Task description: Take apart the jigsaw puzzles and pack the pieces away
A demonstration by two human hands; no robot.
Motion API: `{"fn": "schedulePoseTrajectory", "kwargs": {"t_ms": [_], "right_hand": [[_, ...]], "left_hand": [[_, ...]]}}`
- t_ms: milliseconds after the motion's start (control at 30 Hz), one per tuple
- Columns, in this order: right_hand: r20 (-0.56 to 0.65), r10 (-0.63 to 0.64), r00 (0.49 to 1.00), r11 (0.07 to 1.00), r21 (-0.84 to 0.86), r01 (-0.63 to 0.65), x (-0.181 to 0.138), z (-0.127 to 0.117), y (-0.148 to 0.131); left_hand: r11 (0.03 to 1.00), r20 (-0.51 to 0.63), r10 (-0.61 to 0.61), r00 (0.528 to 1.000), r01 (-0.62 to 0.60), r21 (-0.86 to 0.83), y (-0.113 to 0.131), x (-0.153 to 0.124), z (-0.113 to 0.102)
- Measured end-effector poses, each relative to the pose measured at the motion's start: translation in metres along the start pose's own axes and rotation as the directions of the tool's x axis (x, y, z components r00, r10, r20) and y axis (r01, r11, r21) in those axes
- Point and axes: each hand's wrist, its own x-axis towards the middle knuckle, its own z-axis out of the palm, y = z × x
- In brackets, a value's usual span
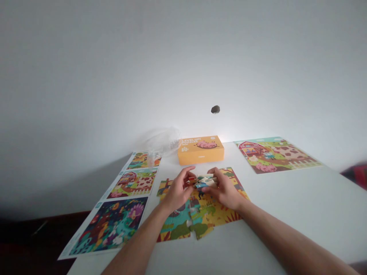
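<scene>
My left hand and my right hand meet over the middle of the white table. Together they grip a small bunch of puzzle pieces, fingers curled round it from both sides. Directly beneath them lies a partly joined colourful jigsaw, with ragged edges at its near side. Which pieces are in the bunch is too small to tell.
An orange puzzle box stands behind the hands. A clear plastic bag lies left of it. A finished farm puzzle lies at the back right. A strip of picture sheets runs along the table's left edge. A wall rises behind.
</scene>
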Motion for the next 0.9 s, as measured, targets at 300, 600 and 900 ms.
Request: {"fn": "schedulePoseTrajectory", "kwargs": {"t_ms": [300,600,900], "right_hand": [[-0.049,0.103,0.994,0.906,0.417,-0.073,0.001,0.002,0.003],[0.155,0.113,0.981,0.935,0.317,-0.158,0.003,-0.005,0.001],[0.115,0.026,0.993,0.974,0.221,-0.051,0.001,-0.003,0.000]], "left_hand": [[0.885,0.120,0.014,0.993,-0.068,0.460,-0.005,0.000,0.000],[0.811,0.195,0.017,0.981,-0.128,0.570,0.007,-0.002,-0.002],[0.988,-0.048,-0.035,0.998,0.042,0.149,0.001,0.001,0.007]]}}
